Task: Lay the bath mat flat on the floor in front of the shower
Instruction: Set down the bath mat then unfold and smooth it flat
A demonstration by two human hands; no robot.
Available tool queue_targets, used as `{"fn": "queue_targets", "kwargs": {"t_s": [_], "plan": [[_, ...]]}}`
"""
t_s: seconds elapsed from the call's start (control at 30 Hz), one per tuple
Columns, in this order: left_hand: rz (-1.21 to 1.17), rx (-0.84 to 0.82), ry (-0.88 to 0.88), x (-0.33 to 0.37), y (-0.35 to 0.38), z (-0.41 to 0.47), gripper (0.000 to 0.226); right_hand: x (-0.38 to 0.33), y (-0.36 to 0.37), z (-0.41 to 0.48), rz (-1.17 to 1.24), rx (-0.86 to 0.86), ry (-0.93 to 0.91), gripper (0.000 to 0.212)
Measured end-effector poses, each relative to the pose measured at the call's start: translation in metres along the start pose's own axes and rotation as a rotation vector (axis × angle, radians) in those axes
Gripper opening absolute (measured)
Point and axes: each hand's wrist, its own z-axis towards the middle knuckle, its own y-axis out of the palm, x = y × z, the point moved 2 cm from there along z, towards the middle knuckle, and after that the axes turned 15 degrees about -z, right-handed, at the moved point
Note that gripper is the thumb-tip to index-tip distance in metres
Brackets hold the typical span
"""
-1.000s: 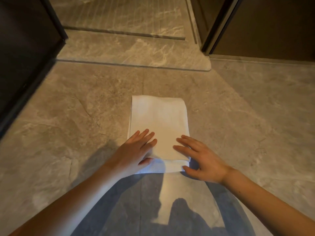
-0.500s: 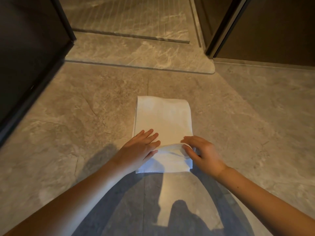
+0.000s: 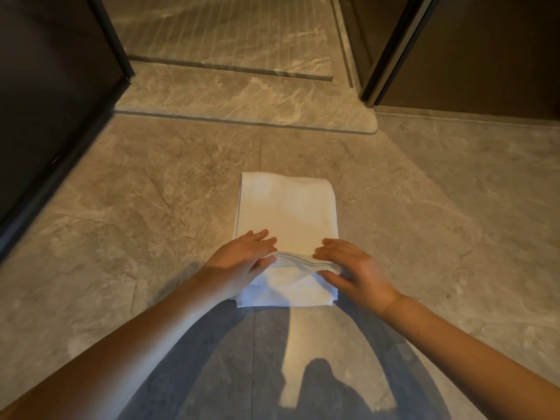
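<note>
unfolding looks to be the step in hand: the white bath mat (image 3: pixel 285 213) lies folded on the grey stone floor (image 3: pixel 151 207), centred just near of the shower sill (image 3: pixel 242 101), long side running near to far. the left hand (image 3: pixel 242 262) pinches the near left of the upper layers, fingers flat on top and thumb tucked under the raised edge (image 3: pixel 295 258); the right hand (image 3: pixel 354 268) pinches the near right the same way, thumb beneath. the lowest layer lies flat on the floor, nearer than both hands.

to do it well, i would keep both pinches level so the edge rises evenly and does not twist. check how many layers each hand has; the edge shows several thin lines, and taking unequal counts would leave a skewed flap. carry the edge up and over toward the far side in one arc, low enough that the cloth does not billow, and let the bottom layer stay put as the anchor. the sill is close, so watch that the opened end stops on the floor and not up on it, then smooth outward from the middle
</note>
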Motion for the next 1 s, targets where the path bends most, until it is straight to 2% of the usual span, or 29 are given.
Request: {"fn": "queue_targets", "kwargs": {"t_s": [0.1,0.23,0.37,0.47,0.57,0.7,0.77,0.9,1.0], "plan": [[-0.004,-0.040,0.047,-0.005,0.002,-0.003,0.053,0.003,0.000,0.002,0.234,-0.044,0.193,0.026],[0.115,-0.115,0.079,-0.013,0.009,-0.014,0.082,0.002,0.000,0.002,0.269,-0.063,0.296,0.027],[0.139,-0.075,0.123,-0.013,0.006,-0.019,0.076,-0.001,-0.001,0.004,0.351,-0.003,0.335,0.026],[0.074,0.013,0.108,-0.012,0.004,-0.021,0.062,-0.002,-0.003,0.006,0.372,0.032,0.344,0.025],[-0.039,0.072,0.039,-0.011,0.000,-0.021,0.052,-0.003,-0.005,0.008,0.293,0.059,0.305,0.028],[-0.158,0.081,-0.007,-0.005,-0.008,-0.014,0.053,-0.009,-0.010,0.010,0.067,-0.021,0.028,0.047],[-0.157,0.088,-0.001,-0.001,-0.012,-0.010,0.054,-0.012,-0.011,0.012,0.000,-0.011,-0.034,0.049],[-0.133,0.082,0.034,0.003,-0.016,-0.010,0.065,-0.015,-0.021,0.019,0.187,0.096,0.078,0.048],[0.082,0.024,0.131,0.006,-0.016,-0.011,0.083,-0.018,-0.030,0.028,0.352,0.164,0.166,0.045]]}}
